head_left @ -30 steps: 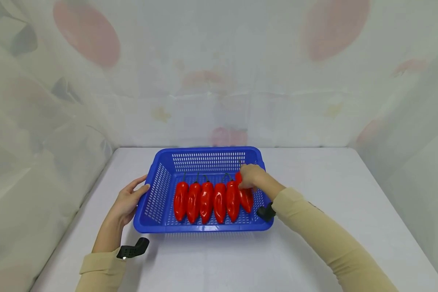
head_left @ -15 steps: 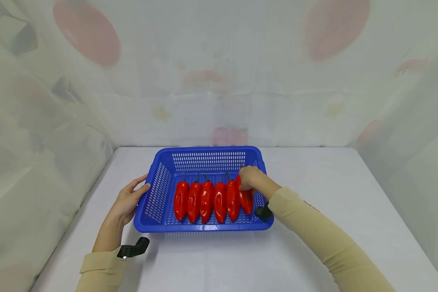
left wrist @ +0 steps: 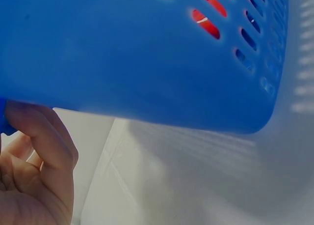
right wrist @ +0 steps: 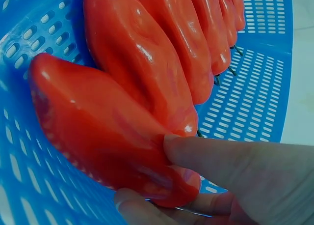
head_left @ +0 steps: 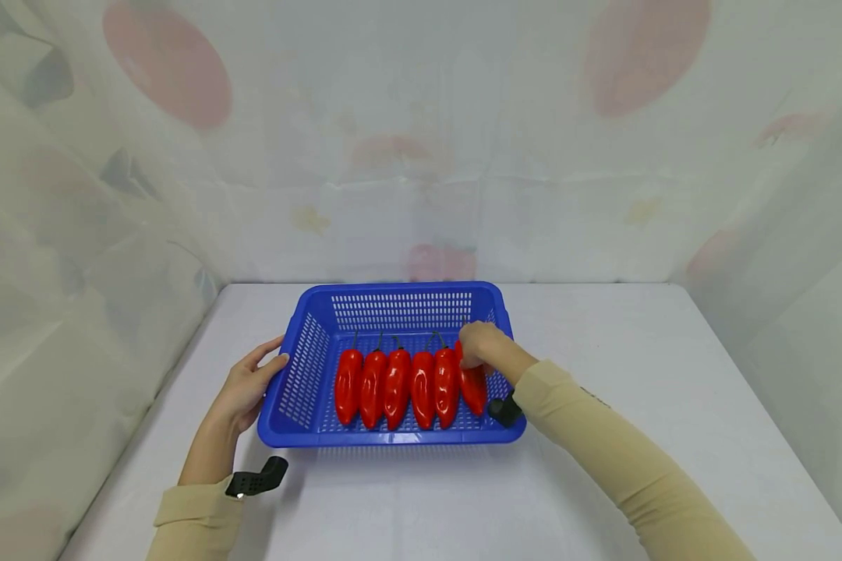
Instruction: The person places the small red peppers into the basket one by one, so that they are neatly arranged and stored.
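A blue slotted plastic basket [head_left: 393, 439] holds a row of glossy red peppers [head_left: 397, 389], lying side by side with green stems pointing to the far side. At its left rim my left hand [head_left: 244, 388] grips the edge, thumb on top; in the left wrist view the fingers of that hand [left wrist: 41, 161] curl under the rim. Inside the basket, my right hand [head_left: 486, 346] pinches the rightmost red pepper [head_left: 473, 389] near its stem end, which the hand partly hides. The right wrist view shows thumb and fingers around this pepper [right wrist: 103, 126], its tip beside the basket wall.
The basket is over a white table [head_left: 624, 405] that extends to both sides and in front. Patterned pale sheeting [head_left: 407, 218] closes off the back and both sides. Black wrist cameras [head_left: 258, 477] sit on both cuffs, the right one close to the basket's near right corner.
My right hand has shifted slightly toward me with the rightmost pepper, whose tip now lies closer to the near rim. The left hand and basket look unmoved.
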Tool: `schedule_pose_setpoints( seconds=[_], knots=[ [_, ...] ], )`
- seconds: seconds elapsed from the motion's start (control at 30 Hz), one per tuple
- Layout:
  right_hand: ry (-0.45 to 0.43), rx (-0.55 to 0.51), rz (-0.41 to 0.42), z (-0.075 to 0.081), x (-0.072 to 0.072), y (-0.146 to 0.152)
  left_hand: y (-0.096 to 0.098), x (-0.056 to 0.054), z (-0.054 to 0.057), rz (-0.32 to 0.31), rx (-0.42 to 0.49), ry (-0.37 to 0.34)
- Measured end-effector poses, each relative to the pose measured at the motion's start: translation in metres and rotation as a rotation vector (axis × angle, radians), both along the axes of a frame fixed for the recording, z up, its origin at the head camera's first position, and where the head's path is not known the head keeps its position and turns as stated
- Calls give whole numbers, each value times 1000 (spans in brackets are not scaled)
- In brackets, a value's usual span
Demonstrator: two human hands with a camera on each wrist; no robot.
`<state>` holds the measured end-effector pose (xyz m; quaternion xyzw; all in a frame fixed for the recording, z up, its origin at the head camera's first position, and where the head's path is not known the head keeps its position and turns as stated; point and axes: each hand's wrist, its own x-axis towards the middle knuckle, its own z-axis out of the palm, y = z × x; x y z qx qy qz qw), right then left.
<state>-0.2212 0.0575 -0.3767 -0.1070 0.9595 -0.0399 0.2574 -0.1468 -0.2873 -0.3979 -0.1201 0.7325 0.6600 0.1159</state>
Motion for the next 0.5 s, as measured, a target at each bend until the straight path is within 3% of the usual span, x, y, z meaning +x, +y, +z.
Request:
schedule_pose_setpoints(
  seconds=[0.13, 0.4, 0.5],
  knots=[
    [-1, -8, -10, -2, -1, 0, 2, 2, 2, 0, -6, 2],
    [-19, -5, 4, -8, -6, 1, -5, -4, -10, 6, 5, 1],
    [-10, 7, 16, -3, -3, 0, -3, -3, -8, 6, 6, 2]
  ],
)
